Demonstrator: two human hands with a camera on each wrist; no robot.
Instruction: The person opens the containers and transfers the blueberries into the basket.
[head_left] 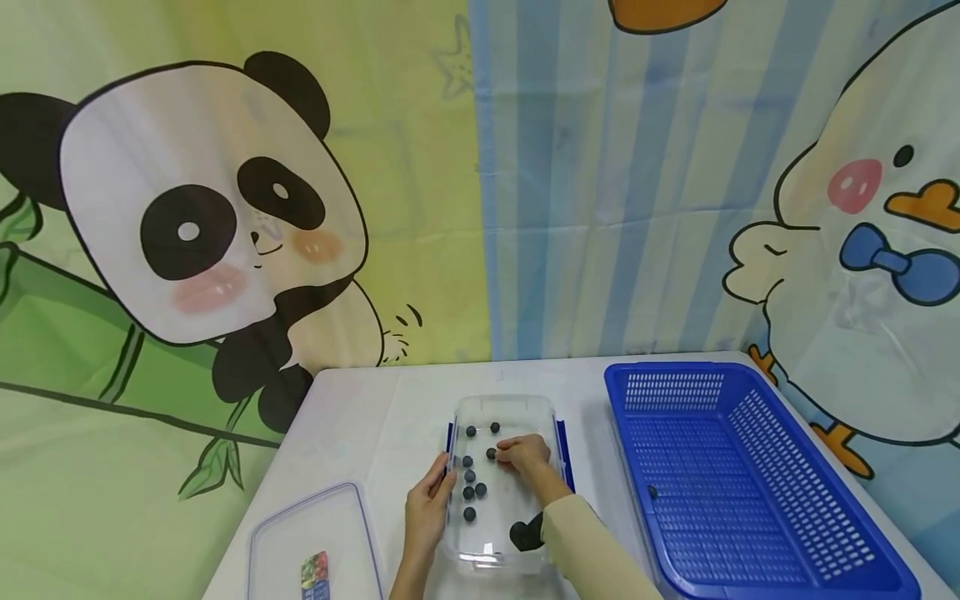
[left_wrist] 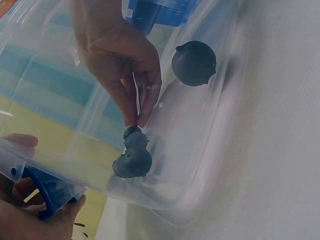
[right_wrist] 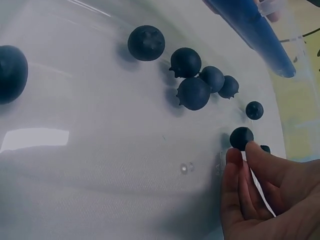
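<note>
The berry (head_left: 491,454) in hand is inside the clear box (head_left: 498,533), towards its far half; I can't tell whether it touches the floor or is just off it. The right hand (head_left: 527,458) pinches it, thumb and fingers brought together at their tips, likely because something so small and round would roll from a looser hold. Its sleeve (head_left: 592,550) comes in across the box's near right corner. The left hand (head_left: 426,512) grips the box's left side, curled by a blue clasp (left_wrist: 50,195), presumably to keep the light plastic from sliding. The loose berries (head_left: 469,476) lie mostly along the left side, some touching, well spread otherwise. What the black shape (head_left: 527,533) near the cuff is, I can't say.

The lid (head_left: 285,542) lies flat to the left, a bright sticker (head_left: 315,575) on it, set aside, I'd guess, so the box can be reached into. On the right stands a blue basket (head_left: 720,492), within easy reach, a small dark thing (head_left: 652,492) near its left wall.

All this rests on a white table (head_left: 405,400), against a cloth (head_left: 600,167) printed with a panda (head_left: 210,208), stripes and a duck (head_left: 862,350).
</note>
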